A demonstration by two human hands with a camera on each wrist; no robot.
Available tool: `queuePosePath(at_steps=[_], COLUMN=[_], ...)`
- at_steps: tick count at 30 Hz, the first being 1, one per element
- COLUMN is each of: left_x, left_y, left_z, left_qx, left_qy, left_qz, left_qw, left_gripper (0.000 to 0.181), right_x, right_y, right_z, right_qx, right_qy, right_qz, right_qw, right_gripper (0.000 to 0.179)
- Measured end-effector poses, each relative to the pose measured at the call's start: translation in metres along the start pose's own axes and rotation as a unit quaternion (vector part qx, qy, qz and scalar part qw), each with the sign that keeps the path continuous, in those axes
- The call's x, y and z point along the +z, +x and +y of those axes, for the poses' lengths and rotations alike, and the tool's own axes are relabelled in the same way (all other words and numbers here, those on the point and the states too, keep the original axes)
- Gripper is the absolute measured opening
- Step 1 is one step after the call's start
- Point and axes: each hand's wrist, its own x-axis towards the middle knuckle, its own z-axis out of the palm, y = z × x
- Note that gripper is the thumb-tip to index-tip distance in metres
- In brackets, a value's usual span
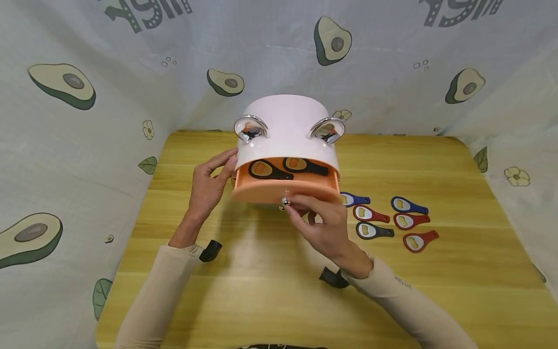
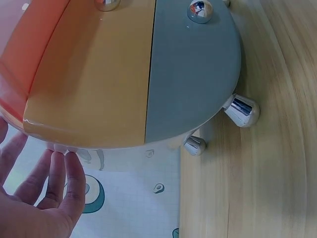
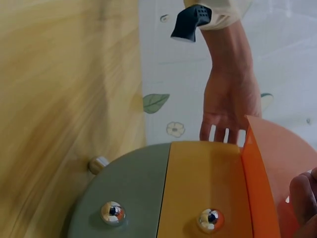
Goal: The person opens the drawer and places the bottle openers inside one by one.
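One drawer (image 1: 279,190) juts past the cabinet's edge (image 1: 283,154).

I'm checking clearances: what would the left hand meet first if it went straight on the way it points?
The left hand would likely meet the side of the white cabinet first; its fingertips look against it, though depth is unclear.

Both forearms are covered by close-fitting beige fabric sleeves (image 1: 159,291), and small grey lettering (image 1: 403,282) is printed on the right one. At each wrist a small, angular matte-black piece (image 1: 210,251) is worn beside the softly creased cuff (image 1: 180,252). The left hand (image 1: 208,188) and right hand (image 1: 324,225) are uncovered.
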Motion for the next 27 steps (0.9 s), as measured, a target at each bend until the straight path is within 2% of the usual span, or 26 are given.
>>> queuePosePath(at_steps=[4,12,27], left_x=[-0.001,0.000,0.003], left_y=[-0.001,-0.001,-0.004], left_z=[0.001,0.001,0.001], left_qx=[-0.005,-0.008,-0.011], left_qy=[0.007,0.004,0.002], left_qz=[-0.001,0.001,0.007], left_qw=[1.0000,1.0000,0.9999], left_gripper=[0.033,0.033,0.033], right_x=[0.000,0.001,-0.002], right_y=[0.005,0.014,0.021], right_z=[0.007,0.019,0.024], right_qx=[0.007,0.064,0.083], right_qy=[-0.004,-0.015,-0.004], right_qz=[-0.005,-0.015,-0.028], right_qw=[1.0000,0.9977,0.9962], right_gripper=[0.013,0.022,0.028])
